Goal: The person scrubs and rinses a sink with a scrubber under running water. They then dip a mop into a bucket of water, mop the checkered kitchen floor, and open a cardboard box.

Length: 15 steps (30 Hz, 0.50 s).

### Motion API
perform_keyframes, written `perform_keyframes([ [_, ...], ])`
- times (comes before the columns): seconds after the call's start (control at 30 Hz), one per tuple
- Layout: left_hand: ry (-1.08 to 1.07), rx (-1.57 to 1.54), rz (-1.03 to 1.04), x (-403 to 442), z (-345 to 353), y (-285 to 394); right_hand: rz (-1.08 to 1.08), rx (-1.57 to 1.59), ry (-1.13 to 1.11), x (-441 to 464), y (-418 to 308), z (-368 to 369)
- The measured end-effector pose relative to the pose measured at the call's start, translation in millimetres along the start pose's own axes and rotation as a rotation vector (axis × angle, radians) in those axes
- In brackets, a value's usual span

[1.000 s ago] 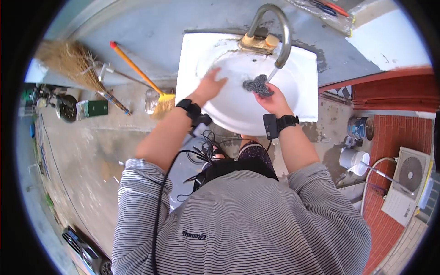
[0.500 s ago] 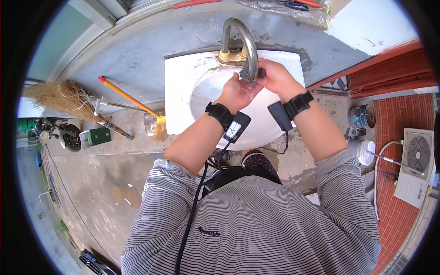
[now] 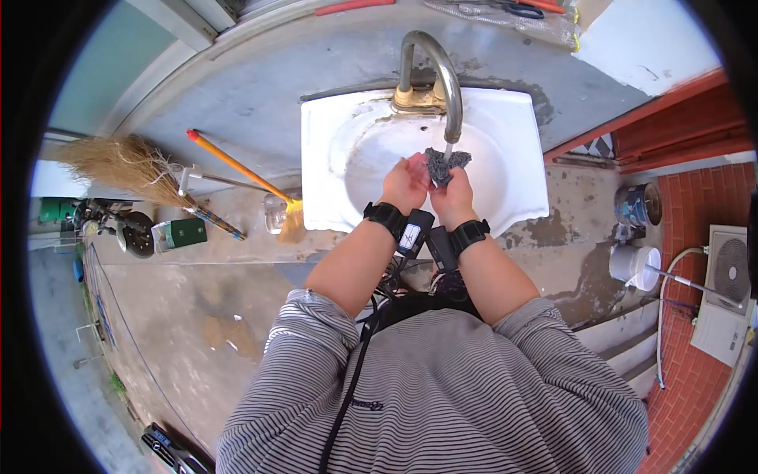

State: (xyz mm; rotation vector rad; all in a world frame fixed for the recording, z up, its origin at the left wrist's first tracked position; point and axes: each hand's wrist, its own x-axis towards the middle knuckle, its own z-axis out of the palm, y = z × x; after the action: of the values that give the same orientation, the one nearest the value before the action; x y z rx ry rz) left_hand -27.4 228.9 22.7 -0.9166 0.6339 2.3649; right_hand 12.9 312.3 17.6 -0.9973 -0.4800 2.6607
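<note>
Under the curved metal faucet (image 3: 433, 67) a crumpled, fuzzy dark grey rag (image 3: 444, 163) catches a thin stream of water. My right hand (image 3: 454, 196) grips the lower edge of that rag, thumb on top. Close against the rag's left side is my left hand (image 3: 406, 186), cupped with its palm turned up and fingers loosely apart. Both hands are over the basin of the white sink (image 3: 320, 158), toward its front. Black straps with small boxes sit on both wrists.
A yellow-bristled broom (image 3: 237, 163) and a large straw broom (image 3: 130, 170) lie left of the sink. On the right stand a white bucket (image 3: 628, 267), a dark bucket (image 3: 636, 204) and an outdoor fan unit (image 3: 722, 292). Scissors (image 3: 517, 9) lie behind the sink.
My hands have come down from beneath the spout toward the sink's front. The right hand has swung in below the rag, which is now more spread and in plain view.
</note>
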Motion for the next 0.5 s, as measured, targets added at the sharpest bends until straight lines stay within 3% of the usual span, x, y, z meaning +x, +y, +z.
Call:
perform_keyframes([
  [0.17,-0.068,0.02,-0.011,13,1,57,0.021,-0.068,0.021,8,24,43],
  [0.2,-0.132,0.039,0.019,14,7,79,0.011,-0.017,-0.159,14,29,56],
  [0.27,-0.277,0.194,0.041,15,22,123,-0.144,-0.447,-0.252,37,40,83],
  [0.33,-0.141,0.34,0.128,-30,50,133,-0.036,-0.066,-0.22,19,37,117],
  [0.5,-0.05,0.443,-0.166,-43,-3,123,0.027,-0.285,-0.13,12,56,56],
])
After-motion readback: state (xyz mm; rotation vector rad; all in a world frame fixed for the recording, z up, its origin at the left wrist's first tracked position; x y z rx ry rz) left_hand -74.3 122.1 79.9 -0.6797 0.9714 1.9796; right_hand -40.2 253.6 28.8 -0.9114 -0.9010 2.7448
